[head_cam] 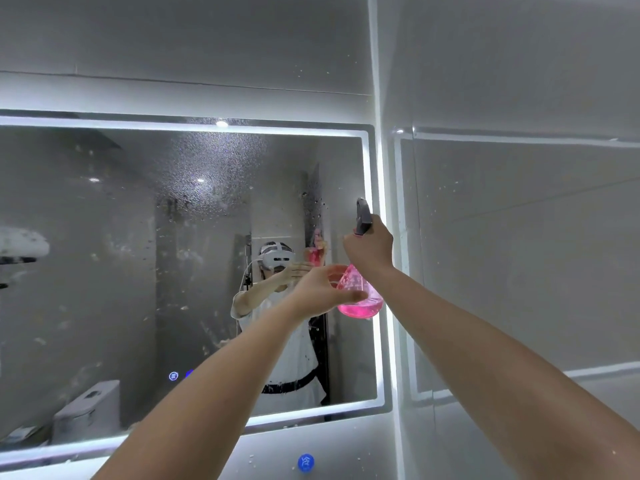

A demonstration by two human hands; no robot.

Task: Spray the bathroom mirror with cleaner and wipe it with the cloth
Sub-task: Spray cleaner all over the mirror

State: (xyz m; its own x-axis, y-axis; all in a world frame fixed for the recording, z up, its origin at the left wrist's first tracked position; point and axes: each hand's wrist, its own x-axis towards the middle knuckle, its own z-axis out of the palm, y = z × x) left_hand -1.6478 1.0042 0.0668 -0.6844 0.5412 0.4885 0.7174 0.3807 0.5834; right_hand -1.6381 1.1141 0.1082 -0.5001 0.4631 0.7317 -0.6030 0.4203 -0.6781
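Gripping translucent pink bottle (pixel 362 301): right hand (pixel 370 245) (neck), left hand (pixel 320 289) cupping bulbous base.

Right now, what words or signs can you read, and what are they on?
"冷": on the round blue sticker below the mirror.
The round glowing icon low on the mirror: a symbol, too small to read.
The pink spray bottle: no label shows.
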